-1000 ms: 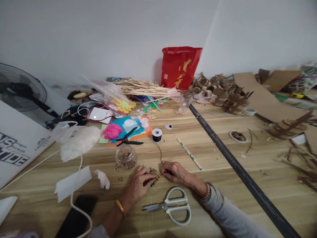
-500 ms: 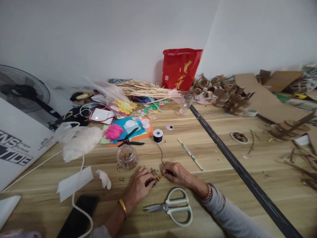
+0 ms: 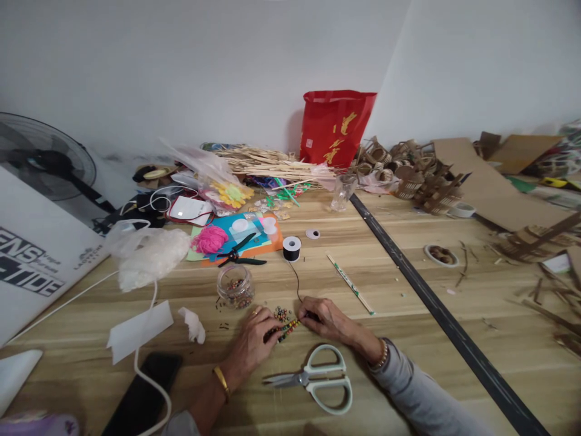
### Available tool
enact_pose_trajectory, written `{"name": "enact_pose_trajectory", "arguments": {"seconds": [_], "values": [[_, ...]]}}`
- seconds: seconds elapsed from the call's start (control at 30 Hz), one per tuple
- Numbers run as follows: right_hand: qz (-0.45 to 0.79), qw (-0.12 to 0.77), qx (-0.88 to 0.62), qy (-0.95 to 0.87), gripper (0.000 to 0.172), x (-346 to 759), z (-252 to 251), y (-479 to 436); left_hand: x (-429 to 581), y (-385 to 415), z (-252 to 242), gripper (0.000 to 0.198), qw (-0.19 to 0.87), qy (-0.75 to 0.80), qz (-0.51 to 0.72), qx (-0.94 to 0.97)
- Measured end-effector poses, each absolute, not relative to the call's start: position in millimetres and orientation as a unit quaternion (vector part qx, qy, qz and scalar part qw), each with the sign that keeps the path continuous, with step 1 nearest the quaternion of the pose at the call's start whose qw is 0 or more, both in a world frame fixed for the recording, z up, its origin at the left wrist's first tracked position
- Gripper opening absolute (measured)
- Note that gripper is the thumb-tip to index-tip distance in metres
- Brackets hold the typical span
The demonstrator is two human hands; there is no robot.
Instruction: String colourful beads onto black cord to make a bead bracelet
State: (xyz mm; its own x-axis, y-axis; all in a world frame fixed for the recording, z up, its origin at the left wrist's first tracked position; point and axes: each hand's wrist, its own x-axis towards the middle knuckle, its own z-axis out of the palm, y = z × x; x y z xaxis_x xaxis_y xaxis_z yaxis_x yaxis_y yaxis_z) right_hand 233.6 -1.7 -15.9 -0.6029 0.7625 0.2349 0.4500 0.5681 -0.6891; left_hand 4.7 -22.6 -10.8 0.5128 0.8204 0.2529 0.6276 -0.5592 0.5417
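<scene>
A short string of colourful beads (image 3: 289, 329) runs between my two hands, low over the wooden table. My left hand (image 3: 254, 340) pinches its left end, fingers bent around the beads. At the other end my right hand (image 3: 323, 317) is closed on the black cord (image 3: 297, 280), its fingertips partly hidden. That cord leads back to a black spool (image 3: 291, 249). Loose beads (image 3: 282, 312) lie in a small heap just beyond the string. Behind my left hand stands a clear jar (image 3: 235, 288) with more beads inside. Scissors (image 3: 313, 380) with pale handles rest just in front of my hands.
Black pliers (image 3: 240, 251) and pink yarn (image 3: 209, 239) lie on coloured paper. Left are a phone (image 3: 144, 393), a white cable and crumpled tissue (image 3: 192, 326). A wrapped stick (image 3: 350, 283) and a black strip (image 3: 426, 297) lie right. Small baskets and a red bag (image 3: 336, 128) stand behind.
The view has shifted slightly, so the background sits a little further right. My left fingers have moved slightly along the beads; my right hand keeps nearly the same place.
</scene>
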Motion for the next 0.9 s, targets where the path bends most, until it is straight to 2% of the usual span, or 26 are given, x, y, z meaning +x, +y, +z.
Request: {"name": "enact_pose_trajectory", "arguments": {"seconds": [0.9], "values": [[0.3, 0.264, -0.36, -0.843, 0.011, 231.5, -10.9, -3.1, -1.8, -25.4, -10.5, 0.014, 0.201, 0.42, 0.266, 0.844]]}}
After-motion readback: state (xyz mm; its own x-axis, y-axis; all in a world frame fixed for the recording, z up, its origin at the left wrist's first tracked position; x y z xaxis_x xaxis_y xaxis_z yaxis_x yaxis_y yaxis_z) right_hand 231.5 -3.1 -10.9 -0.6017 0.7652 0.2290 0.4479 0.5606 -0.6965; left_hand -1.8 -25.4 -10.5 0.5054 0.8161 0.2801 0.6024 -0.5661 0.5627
